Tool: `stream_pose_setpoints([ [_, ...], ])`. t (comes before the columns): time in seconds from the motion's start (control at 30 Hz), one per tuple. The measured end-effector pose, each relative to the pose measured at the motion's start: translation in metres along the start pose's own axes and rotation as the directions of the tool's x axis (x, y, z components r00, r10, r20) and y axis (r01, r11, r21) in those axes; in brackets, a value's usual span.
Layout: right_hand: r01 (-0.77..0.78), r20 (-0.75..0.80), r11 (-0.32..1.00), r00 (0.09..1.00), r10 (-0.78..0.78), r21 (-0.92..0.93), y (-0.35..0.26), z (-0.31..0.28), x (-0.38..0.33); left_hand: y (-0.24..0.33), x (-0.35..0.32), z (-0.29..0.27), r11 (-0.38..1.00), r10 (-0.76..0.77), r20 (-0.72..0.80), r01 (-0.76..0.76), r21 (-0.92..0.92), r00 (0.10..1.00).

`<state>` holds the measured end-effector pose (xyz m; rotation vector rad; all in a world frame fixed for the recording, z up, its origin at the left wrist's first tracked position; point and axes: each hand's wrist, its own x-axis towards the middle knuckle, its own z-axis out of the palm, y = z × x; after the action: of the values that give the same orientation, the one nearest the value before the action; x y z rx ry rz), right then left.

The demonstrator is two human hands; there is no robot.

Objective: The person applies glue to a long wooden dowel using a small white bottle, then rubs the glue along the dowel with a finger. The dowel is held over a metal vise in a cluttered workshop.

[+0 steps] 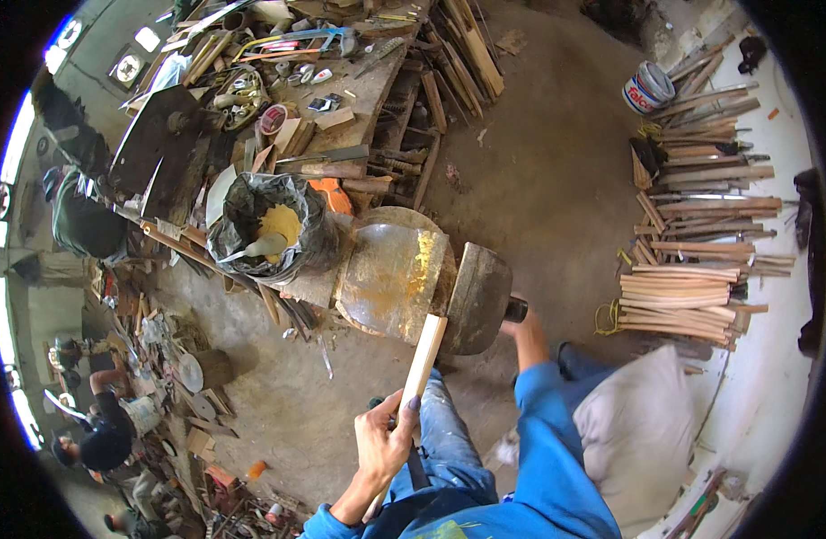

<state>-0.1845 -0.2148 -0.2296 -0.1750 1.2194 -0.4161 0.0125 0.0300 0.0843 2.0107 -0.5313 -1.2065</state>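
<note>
My left hand [386,440] is closed round a pale, square-edged wooden stick [426,359], which slants up and away from me. The stick's far end reaches the near edge of a rounded grey block [480,301] at the end of a worn bench-like stand [395,278] streaked with yellow powder. At the block's right side, my right hand [526,332] is against a short black cylindrical piece [515,310]. Its fingers are mostly hidden and blurred. Left of the stand, a bucket lined with a black bag [314,211] holds yellow powder and a pale scoop-like thing [265,246].
A cluttered workbench [368,99] with saws and wood scraps stands far left. Stacked wooden sticks [678,305] line the right wall, below a white bucket [648,88]. A pale sack [637,404] lies near right. Other people [107,436] are at the far left.
</note>
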Motion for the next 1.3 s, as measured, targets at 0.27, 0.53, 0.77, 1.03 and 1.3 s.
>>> stream_pose_setpoints([
  [0.27, 0.832, 0.377, 0.325, 0.506, -0.776, -0.450, -0.008, 0.082, -0.222, -0.005, 0.007, 0.000, 0.999, -0.006, 0.013, 0.006, 0.038, 1.000],
  [0.53, 0.741, 0.767, -0.304, 0.422, -0.483, -0.599, 0.015, 0.060, -0.246, -0.002, 0.010, 0.001, 0.997, -0.016, 0.005, 0.016, 0.070, 1.000],
  [0.77, 0.731, 0.202, 0.463, 0.619, -0.758, -0.502, -0.075, 0.080, -0.143, -0.009, 0.015, 0.008, 0.999, 0.031, -0.021, -0.031, 0.042, 0.999],
  [1.03, 0.374, 0.216, 0.466, 0.909, -0.357, -0.802, 0.060, -0.030, 0.017, -0.016, 0.015, 0.007, 0.999, 0.046, -0.018, -0.045, 0.029, 0.999],
  [1.3, -0.224, 0.409, 0.891, 0.911, 0.048, 0.394, 0.079, 0.014, -0.292, -0.011, 0.016, 0.006, 1.000, -0.024, 0.010, 0.024, -0.002, 1.000],
])
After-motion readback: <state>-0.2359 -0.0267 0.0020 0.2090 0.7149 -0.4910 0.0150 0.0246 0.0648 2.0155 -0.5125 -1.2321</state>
